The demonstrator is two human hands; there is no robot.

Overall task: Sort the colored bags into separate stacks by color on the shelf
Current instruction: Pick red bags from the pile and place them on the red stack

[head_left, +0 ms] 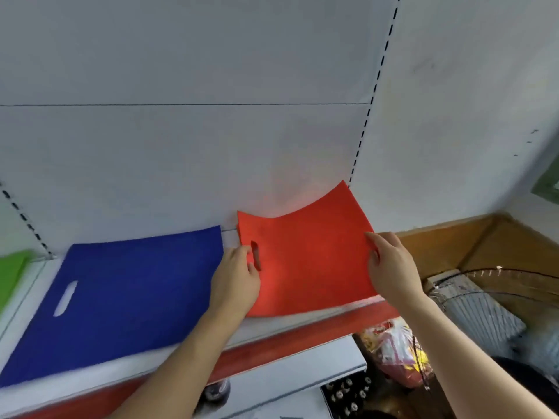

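Note:
A red bag point(308, 255) lies on the white shelf point(272, 331), its far edge curling up against the back panel. My left hand point(236, 282) grips the bag's left side at the handle slot. My right hand point(393, 267) grips its right edge, thumb on top. A blue bag point(121, 297) with a white handle slot lies flat on the shelf to the left, close to the red one. A green bag point(12, 270) shows at the far left edge, partly cut off.
The shelf has a red front strip point(302, 340). A brown cardboard box point(484, 246) stands to the right. Below are a plastic bag of goods point(396, 352), a wire fan guard point(484, 285) and a dark packet point(348, 394).

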